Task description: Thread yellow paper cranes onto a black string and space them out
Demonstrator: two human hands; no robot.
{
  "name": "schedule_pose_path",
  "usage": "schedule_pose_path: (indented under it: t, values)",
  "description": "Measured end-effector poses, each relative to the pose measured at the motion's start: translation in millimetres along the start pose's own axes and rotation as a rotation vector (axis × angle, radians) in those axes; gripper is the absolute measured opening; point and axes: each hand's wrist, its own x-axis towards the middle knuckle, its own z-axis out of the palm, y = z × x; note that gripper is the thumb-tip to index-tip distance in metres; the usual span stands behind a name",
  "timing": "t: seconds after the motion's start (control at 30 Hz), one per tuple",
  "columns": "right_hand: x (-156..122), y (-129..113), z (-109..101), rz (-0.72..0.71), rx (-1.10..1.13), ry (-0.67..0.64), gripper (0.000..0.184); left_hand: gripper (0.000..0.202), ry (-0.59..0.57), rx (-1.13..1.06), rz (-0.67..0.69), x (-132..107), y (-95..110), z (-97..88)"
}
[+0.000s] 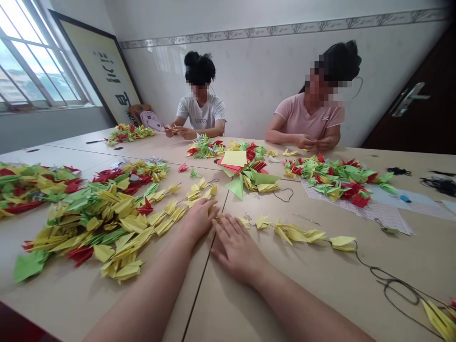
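Observation:
A string of yellow folded paper cranes [297, 233] runs across the table from right to left, passing beneath both hands. My left hand [199, 219] is curled over this string, with yellow cranes just beyond its knuckles. What lies inside its fingers is partly hidden. Close beside it, my right hand [240, 247] rests flat over the string, fingers stretched out and thumb apart. Left of my hands, more yellow cranes [166, 218] lie in rows against a heap of green, red and yellow cranes [96, 213]. Dark cord [402, 285] trails from the string toward the lower right.
Two people [201, 114] sit across the table, hands at small paper pieces. Square paper sheets [234, 158] top a pile in the middle. A needle-like metal piece [307, 219] lies right of my hands. Crane heaps [342, 175], printed sheets [392, 216] and black cord [440, 185] lie farther right.

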Motion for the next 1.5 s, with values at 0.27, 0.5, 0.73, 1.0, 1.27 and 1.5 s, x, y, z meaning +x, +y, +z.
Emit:
schedule_pose_path:
  t: [0.27,0.5,0.73,1.0,1.27,1.5]
  values:
    - [-2.8,21.7,-10.7,0.151,0.001,-0.141,0.062,0.035,-0.054,0.096,0.045,2.9,0.8,3.4]
    - [1.5,23.2,-3.7,0.233,-0.067,-0.081,0.059,0.033,-0.074,0.167,0.073,-1.6,2.4,0.7]
    - [-36.1,12.6,-54.5,0.025,-0.073,0.006,0.049,0.054,-0.107,0.167,0.070,-14.1,8.9,-18.0]
    - [-107.7,21.3,-46.0,0.006,0.168,0.174,0.025,0.056,0.009,0.242,-0.219,-54.8,47.0,-63.7]
    - [-103.0,22.6,-48.2,-0.090,0.393,-0.004,0.021,0.063,-0.249,0.333,-0.325,-54.2,53.2,-17.0]
    - [-105.7,30.5,-48.2,-0.094,0.466,-0.036,0.020,0.062,-0.181,0.379,-0.119,-50.6,83.0,-16.5]
